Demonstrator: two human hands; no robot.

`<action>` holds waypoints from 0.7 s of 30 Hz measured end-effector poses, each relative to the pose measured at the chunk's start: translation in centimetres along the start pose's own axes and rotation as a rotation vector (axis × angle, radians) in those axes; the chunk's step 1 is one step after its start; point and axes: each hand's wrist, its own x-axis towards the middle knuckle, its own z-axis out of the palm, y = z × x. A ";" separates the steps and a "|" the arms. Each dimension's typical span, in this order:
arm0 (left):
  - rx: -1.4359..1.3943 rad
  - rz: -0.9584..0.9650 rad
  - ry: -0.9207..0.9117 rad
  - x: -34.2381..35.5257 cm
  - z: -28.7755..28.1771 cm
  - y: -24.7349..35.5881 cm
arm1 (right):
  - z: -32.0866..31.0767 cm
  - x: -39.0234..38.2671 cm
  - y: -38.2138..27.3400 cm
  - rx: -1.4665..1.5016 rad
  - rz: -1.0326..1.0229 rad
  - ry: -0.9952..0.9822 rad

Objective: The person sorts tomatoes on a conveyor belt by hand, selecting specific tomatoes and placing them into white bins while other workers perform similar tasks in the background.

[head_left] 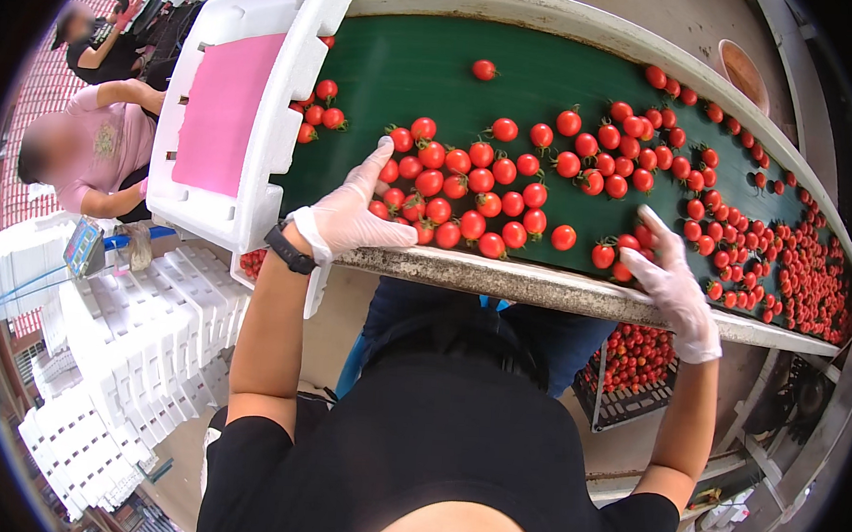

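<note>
So the small red tomatoes (pixel 429 182) are all over a green belt (pixel 407 72), loosely bunched in the middle and packed way thicker toward the right end. The left hand (pixel 356 214) has thumb and fingers spread wide around the left side of the middle bunch, I'd guess as a sort of fence for it. The right hand (pixel 680 289) is also spread, with a few tomatoes between thumb and fingers near the close edge; honestly can't tell if it's pressing on them. Both wear clear gloves, probably to spare the fruit. The raised rail (pixel 503 275) looks like it's there so nothing rolls off (smart, these things are round). A white foam box (pixel 266 12) with a pink sheet (pixel 227 116) sits across the belt's left end, within easy reach. Below the belt, a black crate (pixel 635 404) holds more tomatoes.
</note>
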 end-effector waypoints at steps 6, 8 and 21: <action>-0.073 -0.008 -0.086 2.6 4.5 2.9 | 6.8 3.3 -1.2 -0.002 -0.193 0.049; -0.067 0.010 -0.064 3.3 5.7 3.2 | 8.1 3.6 -1.8 -0.065 -0.220 0.109; -0.493 0.128 -0.090 5.4 9.3 8.4 | 9.8 6.7 -3.2 0.527 -0.430 0.041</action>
